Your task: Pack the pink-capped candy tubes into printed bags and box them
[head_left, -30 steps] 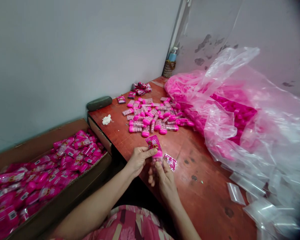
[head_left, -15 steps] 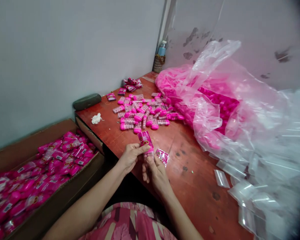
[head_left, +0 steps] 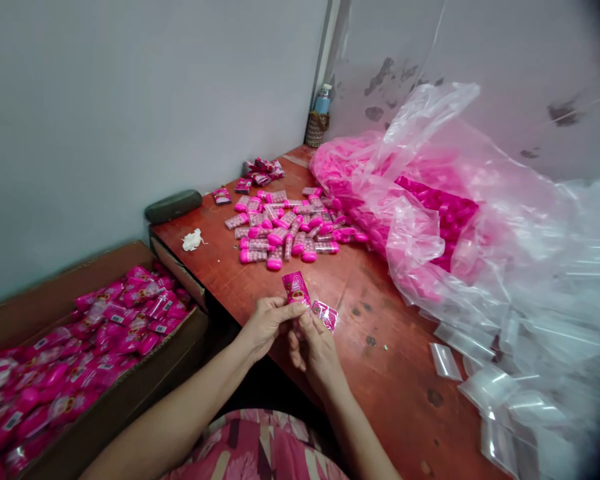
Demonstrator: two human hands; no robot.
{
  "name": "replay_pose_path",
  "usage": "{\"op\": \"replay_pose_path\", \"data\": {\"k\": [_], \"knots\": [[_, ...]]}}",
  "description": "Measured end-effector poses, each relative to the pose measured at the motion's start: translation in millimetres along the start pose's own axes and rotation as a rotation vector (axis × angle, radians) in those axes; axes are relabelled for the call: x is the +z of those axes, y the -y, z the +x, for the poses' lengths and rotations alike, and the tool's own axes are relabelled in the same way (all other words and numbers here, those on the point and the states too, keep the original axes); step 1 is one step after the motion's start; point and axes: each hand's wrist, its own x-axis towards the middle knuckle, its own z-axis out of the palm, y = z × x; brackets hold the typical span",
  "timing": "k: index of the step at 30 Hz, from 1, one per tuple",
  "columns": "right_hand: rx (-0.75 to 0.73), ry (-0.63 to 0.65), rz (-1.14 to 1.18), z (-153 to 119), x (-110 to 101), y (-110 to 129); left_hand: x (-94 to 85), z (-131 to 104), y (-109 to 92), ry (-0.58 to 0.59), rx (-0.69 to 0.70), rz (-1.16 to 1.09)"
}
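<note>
My left hand and my right hand meet at the near edge of a red-brown table, both pinching one small pink printed packet that sticks up between the thumbs. A second pink packet lies on the table just right of my right hand. Farther back on the table is a loose pile of pink-capped candy tubes. Left of the table stands an open cardboard box filled with finished pink packets.
A large clear plastic bag of pink tubes covers the table's right side. Small empty clear sleeves lie near its front. A dark case, a white scrap and a bottle in a holder sit by the wall.
The pink packet has sunk lower between my hands, with less of it showing above my fingers. My hands stay together at the table's near edge.
</note>
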Motion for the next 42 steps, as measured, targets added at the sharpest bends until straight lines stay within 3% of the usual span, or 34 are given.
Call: {"op": "replay_pose_path", "data": {"k": [2, 5, 7, 10, 16, 23, 30, 36, 42], "knots": [[-0.047, -0.059, -0.094, -1, -1, -1, -1.1, 0, 2, 0.011, -0.017, -0.010], [-0.112, -0.095, -0.165, -6, -2, -1, -3.8, 0, 2, -0.082, 0.044, -0.075], [-0.108, -0.043, -0.102, -10, -5, 0, -5.3, -1, 2, -0.132, 0.085, -0.118], [-0.083, 0.011, 0.056, -12, -8, 0, -5.6, -3, -1, -0.119, 0.076, -0.130], [-0.071, -0.062, 0.273, -10, -7, -2, -0.4, -12, -6, -0.104, 0.114, -0.131], [-0.120, -0.161, 0.096, -17, -1, 5, 6.9, -15, -8, -0.132, 0.169, -0.252], [-0.114, -0.165, 0.187, -16, 2, -1, 3.8, -15, -7, -0.192, 0.139, -0.156], [-0.143, -0.248, 0.041, -22, 1, 9, 9.1, -15, -5, -0.204, 0.186, -0.201], [-0.014, -0.194, 0.338, -20, 3, 15, 7.9, -19, -9, -0.151, 0.120, -0.179]]}}
